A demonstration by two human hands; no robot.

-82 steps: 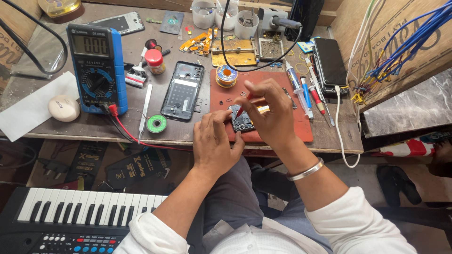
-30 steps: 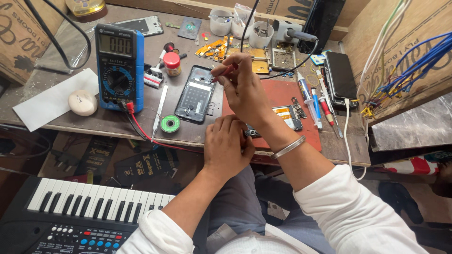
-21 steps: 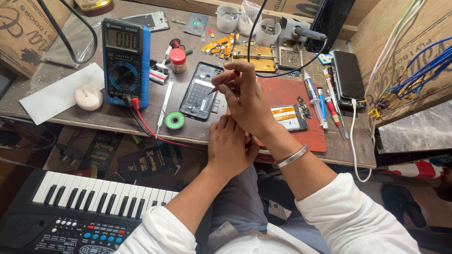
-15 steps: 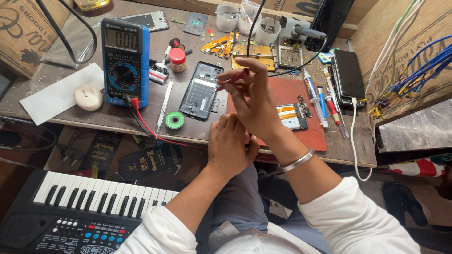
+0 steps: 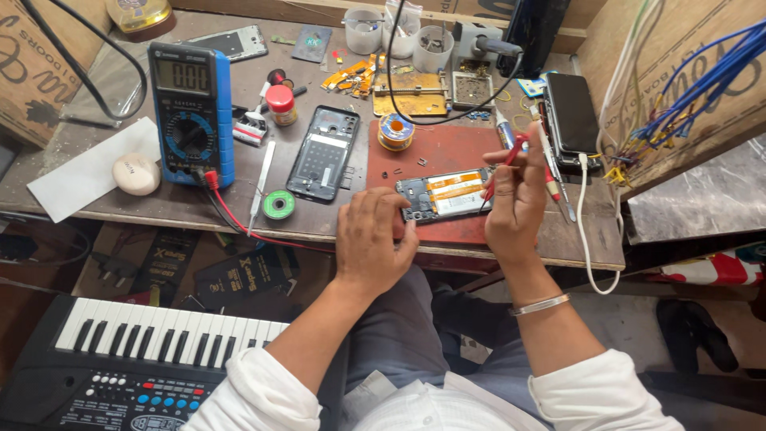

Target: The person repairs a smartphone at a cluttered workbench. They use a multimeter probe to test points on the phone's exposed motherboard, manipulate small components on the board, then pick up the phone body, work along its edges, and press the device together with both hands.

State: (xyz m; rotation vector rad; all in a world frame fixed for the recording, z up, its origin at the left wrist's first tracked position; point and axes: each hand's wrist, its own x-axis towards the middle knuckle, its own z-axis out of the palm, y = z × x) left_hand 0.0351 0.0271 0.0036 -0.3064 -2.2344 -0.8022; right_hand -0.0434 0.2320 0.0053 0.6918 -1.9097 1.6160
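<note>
Screwdriver [image 5: 504, 164] work has come back to the board: in the head view the right hand [image 5: 517, 199], lifted over the middle of the frame half a second ago, now sits at centre right, fingers closed on the red-handled tool, tip on the opened phone [image 5: 444, 194]. The left hand [image 5: 371, 239] still pins the phone's left end on the red mat [image 5: 431, 152]; the job reads as mid-disassembly.

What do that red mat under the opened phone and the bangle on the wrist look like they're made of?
Red mat: probably rubber or silicone, since its flat surface is matte with no glare. Bangle: likely metal, silvery with a bright polished glint, though the exact metal is unclear.
</note>
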